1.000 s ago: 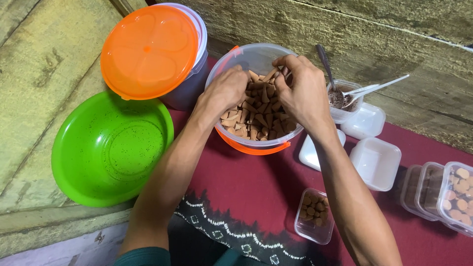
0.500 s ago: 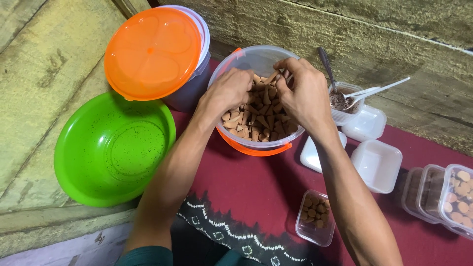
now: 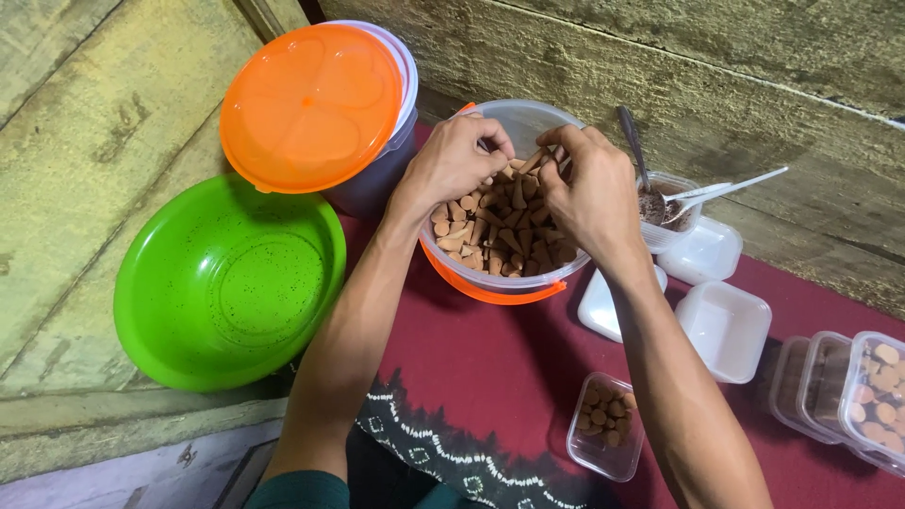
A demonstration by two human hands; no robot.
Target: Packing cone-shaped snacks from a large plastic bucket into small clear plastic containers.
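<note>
A clear round tub with an orange handle stands on the dark red cloth, filled with several small tan cones. Both of my hands are inside its rim. My left hand is curled over the cones on the left side, fingers bent together. My right hand pinches a cone at the pile's far side between thumb and fingertips. What my left fingers hold is hidden.
A green plastic bowl lies to the left. An orange-lidded container stands behind it. To the right are a small tub of brown powder with spoons, white trays, a small clear box of cones and stacked filled boxes.
Both hands have shifted slightly within the tub, the left lifting toward the far rim. The camera view has drifted a little, moving everything right and down.
</note>
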